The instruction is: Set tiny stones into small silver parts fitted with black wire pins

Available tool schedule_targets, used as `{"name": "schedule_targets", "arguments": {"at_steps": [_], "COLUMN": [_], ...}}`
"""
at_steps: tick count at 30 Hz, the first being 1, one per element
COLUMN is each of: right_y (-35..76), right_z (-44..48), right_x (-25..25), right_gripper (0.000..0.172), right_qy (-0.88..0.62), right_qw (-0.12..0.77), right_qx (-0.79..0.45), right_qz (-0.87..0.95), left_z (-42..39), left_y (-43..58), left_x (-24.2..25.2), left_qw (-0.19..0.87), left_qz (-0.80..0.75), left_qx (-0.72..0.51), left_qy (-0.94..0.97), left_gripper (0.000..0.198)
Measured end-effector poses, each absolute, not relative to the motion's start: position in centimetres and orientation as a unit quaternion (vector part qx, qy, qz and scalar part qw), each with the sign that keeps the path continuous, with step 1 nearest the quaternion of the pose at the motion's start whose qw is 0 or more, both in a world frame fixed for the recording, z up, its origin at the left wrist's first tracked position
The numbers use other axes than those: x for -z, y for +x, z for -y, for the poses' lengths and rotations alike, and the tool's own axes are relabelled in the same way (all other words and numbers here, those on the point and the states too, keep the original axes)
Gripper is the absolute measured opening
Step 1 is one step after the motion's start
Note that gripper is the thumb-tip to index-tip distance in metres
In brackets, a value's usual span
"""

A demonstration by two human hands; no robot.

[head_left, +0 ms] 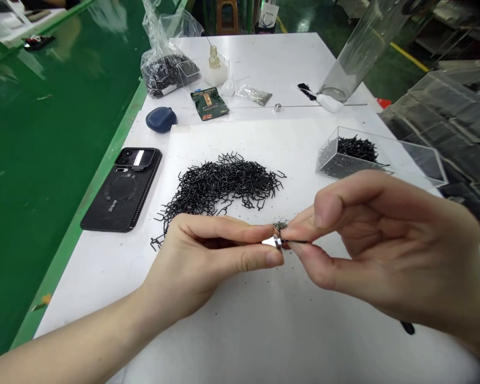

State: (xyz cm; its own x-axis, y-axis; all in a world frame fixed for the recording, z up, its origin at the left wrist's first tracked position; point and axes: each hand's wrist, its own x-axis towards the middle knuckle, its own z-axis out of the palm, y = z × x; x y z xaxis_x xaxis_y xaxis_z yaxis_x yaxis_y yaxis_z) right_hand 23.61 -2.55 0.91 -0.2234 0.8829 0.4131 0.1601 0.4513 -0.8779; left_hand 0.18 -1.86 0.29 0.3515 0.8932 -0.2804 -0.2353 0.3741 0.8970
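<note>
Fingers on silver piece, green packet beyond with illegible lettering.

Workshop — worktable, heaped black parts

There are two hands, one held metal piece, one phone, one green packet.

Holding small metal piece in left hand, pinching thin black piece in right hand just beside it. On white table: heap of black bits, phone to left, clear box to right.
</note>
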Motion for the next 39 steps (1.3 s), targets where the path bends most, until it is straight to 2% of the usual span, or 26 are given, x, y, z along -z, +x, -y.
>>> {"name": "schedule_targets", "arguments": {"at_steps": [9,33,39], "right_y": [23.8,23.3,23.6], "right_z": [2.1,1.3,0.7], "right_x": [-0.5,0.2,-0.3], "right_gripper": [0.048,0.047,0.052], "right_qy": [-0.347,-0.287,-0.336], "right_qw": [0.498,0.566,0.606], "right_qx": [-0.381,-0.387,-0.428], "right_qz": [0.698,0.669,0.58], "left_z": [1.8,1.6,1.6], "left_y": [0.2,0.3,0.3], "left_x": [-0.3,-0.1,0.5], "left_qw": [0.699,0.741,0.672], "left_qz": [-0.425,-0.366,-0.383], "left_qx": [-0.398,-0.418,-0.464], "left_qy": [0.414,0.377,0.432], "left_gripper": [0.03,0.035,0.038]}}
